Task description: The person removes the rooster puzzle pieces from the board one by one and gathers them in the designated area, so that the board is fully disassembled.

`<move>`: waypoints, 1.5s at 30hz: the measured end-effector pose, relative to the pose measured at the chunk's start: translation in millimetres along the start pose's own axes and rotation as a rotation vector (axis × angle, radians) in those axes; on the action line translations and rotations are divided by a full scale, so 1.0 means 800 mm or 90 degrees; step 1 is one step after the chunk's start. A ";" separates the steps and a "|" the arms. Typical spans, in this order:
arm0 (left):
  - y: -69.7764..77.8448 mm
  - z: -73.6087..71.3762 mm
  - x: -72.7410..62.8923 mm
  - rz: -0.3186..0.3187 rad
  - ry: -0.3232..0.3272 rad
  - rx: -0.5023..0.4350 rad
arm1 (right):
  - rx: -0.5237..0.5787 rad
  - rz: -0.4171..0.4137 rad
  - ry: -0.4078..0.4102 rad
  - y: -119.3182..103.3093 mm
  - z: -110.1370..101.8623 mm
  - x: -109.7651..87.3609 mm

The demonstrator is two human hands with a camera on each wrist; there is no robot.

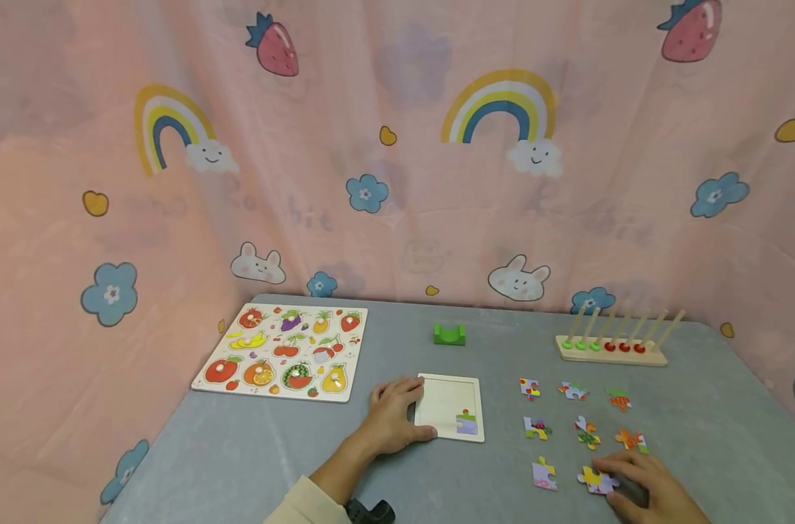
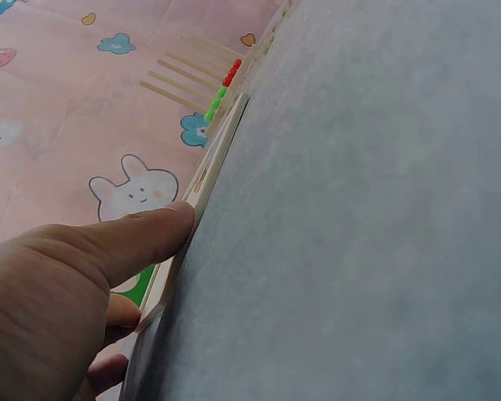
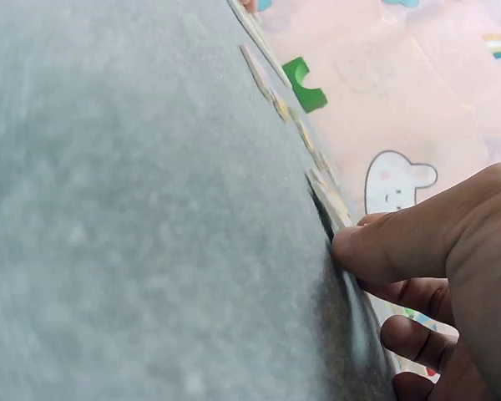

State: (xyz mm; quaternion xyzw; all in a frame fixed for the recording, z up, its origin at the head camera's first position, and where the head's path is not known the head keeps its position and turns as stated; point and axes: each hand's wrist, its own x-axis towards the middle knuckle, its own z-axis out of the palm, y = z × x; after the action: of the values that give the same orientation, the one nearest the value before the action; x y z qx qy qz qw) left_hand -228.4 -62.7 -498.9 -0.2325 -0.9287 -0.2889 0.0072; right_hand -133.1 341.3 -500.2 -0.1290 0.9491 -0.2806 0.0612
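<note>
My left hand [image 1: 395, 418] grips the left side of a wooden puzzle tray [image 1: 446, 387], thumb along its near edge and fingers at its far-left corner. One purple-and-green jigsaw piece [image 1: 466, 423] lies in the tray's lower right corner. In the left wrist view, the thumb [image 2: 163, 230] presses the tray's rim [image 2: 220, 146]. Farther right, my right hand [image 1: 652, 484] pinches a yellow-and-purple jigsaw piece [image 1: 596, 480] by its right end, low at the table. The right wrist view shows the thumb [image 3: 376, 249] against that piece's edge [image 3: 330, 200]; the fingertips are partly hidden.
Several loose jigsaw pieces [image 1: 587, 431] lie in rows right of the tray. A fruit peg puzzle board [image 1: 282, 353] is at the back left, a green notched block [image 1: 449, 335] at the back middle. A wooden bead rack [image 1: 612, 353] with upright pegs stands at the back right.
</note>
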 end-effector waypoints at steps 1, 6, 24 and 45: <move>0.000 0.000 0.000 0.000 0.000 0.000 | -0.004 -0.006 0.003 0.001 0.001 0.000; 0.000 0.000 0.000 -0.003 -0.001 -0.003 | -0.003 -0.009 0.005 0.005 0.001 0.000; -0.001 0.000 -0.001 -0.005 -0.002 -0.002 | -0.067 -0.185 0.253 -0.080 -0.025 0.005; -0.001 0.001 0.000 -0.004 -0.001 -0.007 | 0.029 -0.258 0.314 -0.192 -0.020 0.059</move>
State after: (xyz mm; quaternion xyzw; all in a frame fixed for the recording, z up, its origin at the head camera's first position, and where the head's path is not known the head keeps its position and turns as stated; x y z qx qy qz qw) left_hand -228.8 -62.5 -500.2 -0.2296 -0.9278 -0.2939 0.0042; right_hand -148.9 212.1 -405.0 -0.2424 0.8837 -0.3310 -0.2251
